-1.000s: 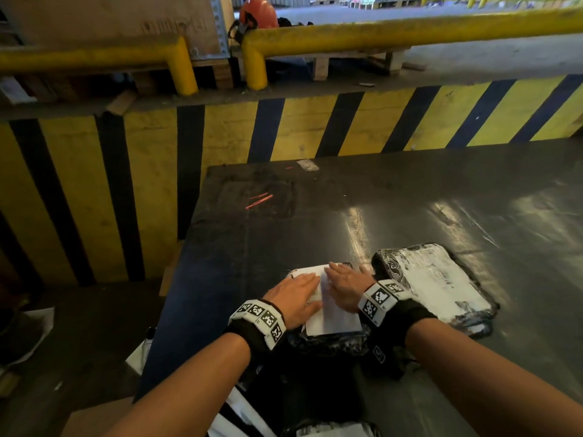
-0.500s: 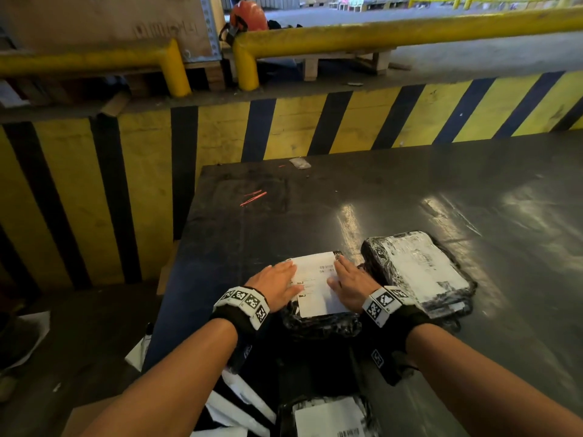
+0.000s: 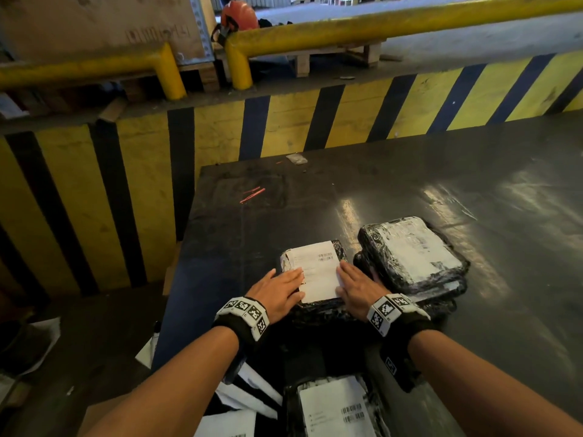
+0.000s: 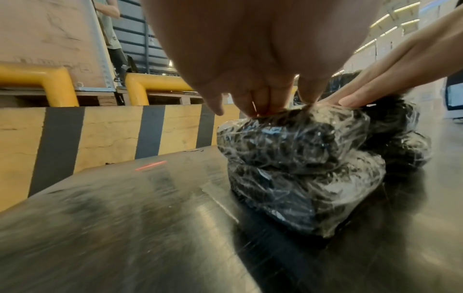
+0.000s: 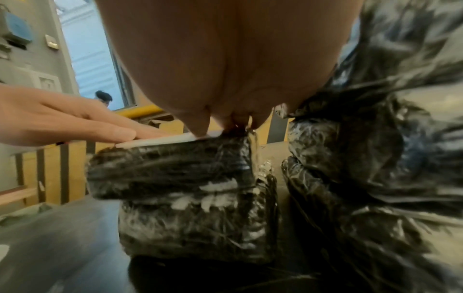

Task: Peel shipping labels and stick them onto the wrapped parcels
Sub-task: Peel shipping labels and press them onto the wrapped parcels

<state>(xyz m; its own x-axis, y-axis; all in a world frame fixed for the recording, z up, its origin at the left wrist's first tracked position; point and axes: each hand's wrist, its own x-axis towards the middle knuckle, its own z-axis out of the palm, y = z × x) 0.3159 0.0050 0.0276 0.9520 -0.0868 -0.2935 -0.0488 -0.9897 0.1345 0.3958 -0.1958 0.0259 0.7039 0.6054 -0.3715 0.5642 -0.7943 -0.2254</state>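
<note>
A white shipping label (image 3: 315,269) lies on top of a black plastic-wrapped parcel (image 3: 339,247) on the dark table (image 3: 410,190). That parcel (image 4: 295,138) sits on a second wrapped parcel (image 4: 300,188). My left hand (image 3: 277,293) lies flat on the label's left edge with straight fingers (image 4: 253,103). My right hand (image 3: 355,287) lies flat on its right edge, fingers (image 5: 200,123) pressing the label (image 5: 162,139) down. Both hands are empty.
Two more wrapped, labelled parcels (image 3: 413,253) are stacked just right of my right hand. Another labelled parcel (image 3: 334,408) and loose white sheets (image 3: 249,395) sit at the table's near edge. A yellow-black striped barrier (image 3: 220,134) runs behind; red strips (image 3: 252,194) lie far left.
Both hands slid apart from the label's middle toward its left and right edges, uncovering more of the label. The parcel stayed in place.
</note>
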